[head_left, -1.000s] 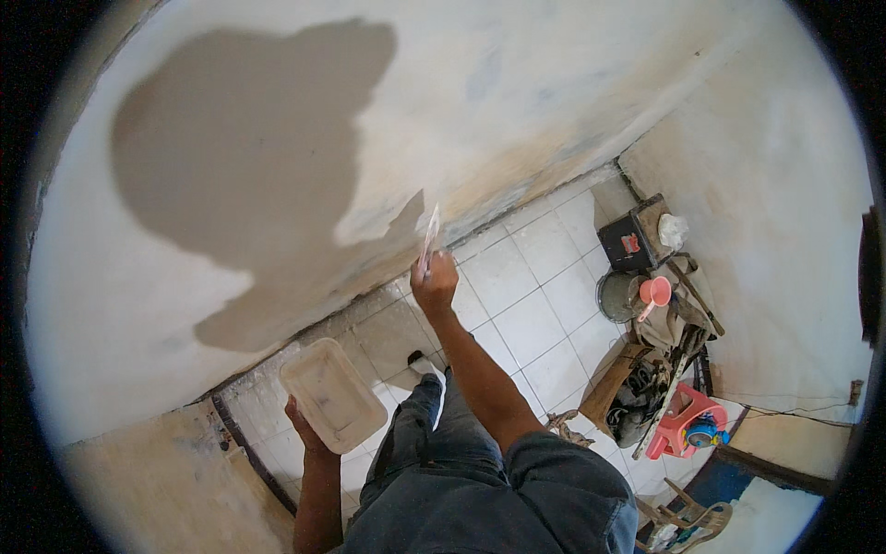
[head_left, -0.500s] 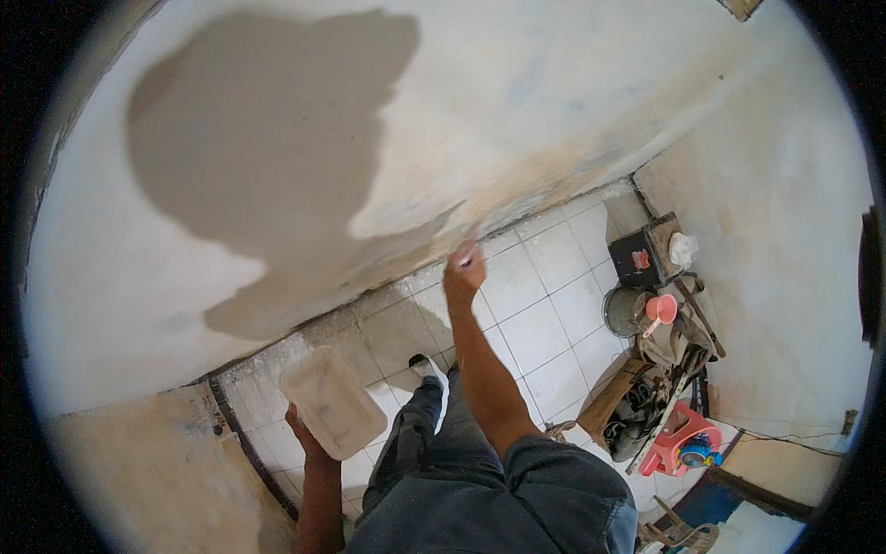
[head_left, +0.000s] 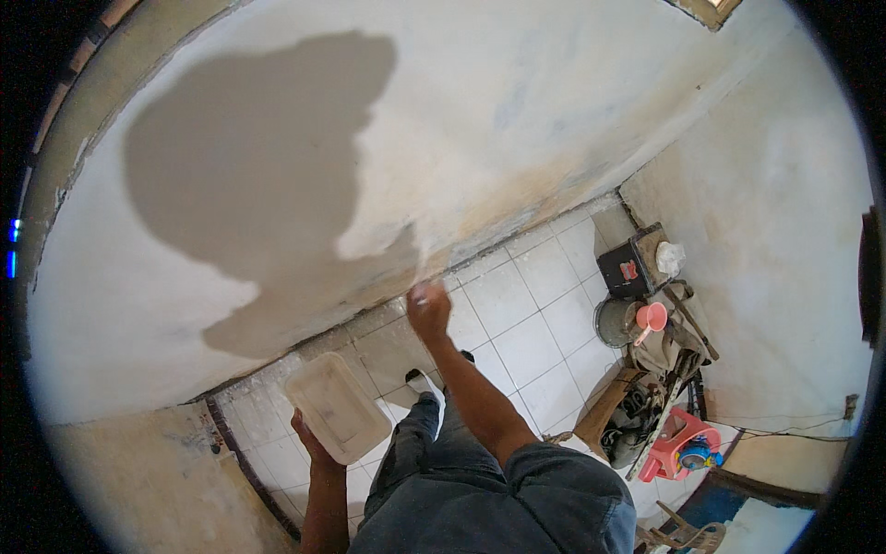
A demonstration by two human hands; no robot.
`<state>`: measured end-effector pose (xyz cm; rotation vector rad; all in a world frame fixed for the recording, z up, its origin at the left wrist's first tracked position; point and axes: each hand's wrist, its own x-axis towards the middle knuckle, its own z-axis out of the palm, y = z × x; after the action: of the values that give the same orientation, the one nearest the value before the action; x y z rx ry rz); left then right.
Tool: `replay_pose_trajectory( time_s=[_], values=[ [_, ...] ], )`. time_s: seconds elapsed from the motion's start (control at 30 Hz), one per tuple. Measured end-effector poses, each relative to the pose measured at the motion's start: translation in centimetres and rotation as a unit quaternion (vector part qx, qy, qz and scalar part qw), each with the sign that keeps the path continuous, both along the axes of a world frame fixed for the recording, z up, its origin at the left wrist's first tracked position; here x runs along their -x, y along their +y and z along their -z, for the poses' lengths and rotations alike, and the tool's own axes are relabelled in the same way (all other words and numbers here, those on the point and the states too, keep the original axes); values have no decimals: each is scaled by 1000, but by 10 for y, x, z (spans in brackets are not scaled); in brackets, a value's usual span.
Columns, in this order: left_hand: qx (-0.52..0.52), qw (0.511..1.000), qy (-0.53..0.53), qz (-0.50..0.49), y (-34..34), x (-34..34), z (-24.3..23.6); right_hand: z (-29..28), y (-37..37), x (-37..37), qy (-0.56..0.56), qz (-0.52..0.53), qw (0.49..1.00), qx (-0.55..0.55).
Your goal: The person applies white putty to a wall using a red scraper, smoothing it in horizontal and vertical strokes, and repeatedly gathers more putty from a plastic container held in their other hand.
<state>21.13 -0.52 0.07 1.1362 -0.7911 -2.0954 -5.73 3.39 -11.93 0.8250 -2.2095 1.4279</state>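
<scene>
My left hand [head_left: 312, 441] grips the outer edge of a shallow rectangular beige tray [head_left: 338, 406], held above the tiled floor at lower left. Pale smears mark the inside of the tray. My right hand [head_left: 429, 309] is closed, raised in front of the stained, off-white wall [head_left: 480, 138]. A thin pale blur reaches from its fingers toward the wall; its kind cannot be made out. The hand is to the right of the tray and apart from it. A large shadow of my head and arm falls on the wall.
White floor tiles [head_left: 526, 309] run along the wall's foot. On the right are a black box [head_left: 620, 270], a dark bucket [head_left: 613, 321] with a pink dipper [head_left: 652, 318], a carton of cables and shoes [head_left: 616, 406], and a pink plastic stool [head_left: 678, 443]. A wooden chair [head_left: 688, 534] stands at lower right.
My right hand has moved left and down, nearer the tray, and its shadow on the wall has shifted left too. The left hand still holds the tray in nearly the same place.
</scene>
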Motion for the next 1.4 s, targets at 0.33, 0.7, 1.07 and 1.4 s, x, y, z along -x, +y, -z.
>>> replay_pose_trajectory(
  time_s=[0.33,0.7,1.07,1.4],
  values=[
    [-21,1000,0,21,0,5,8,-7,-45,91,44,112,992,46],
    [-56,998,19,-12,-3,7,-4,80,2,96,-456,79,753,468],
    [-13,999,-9,48,-15,-6,9,-29,-18,0,18,13,994,109],
    [-15,998,13,66,-4,0,7,32,-31,117,-83,189,970,132]
  ],
)
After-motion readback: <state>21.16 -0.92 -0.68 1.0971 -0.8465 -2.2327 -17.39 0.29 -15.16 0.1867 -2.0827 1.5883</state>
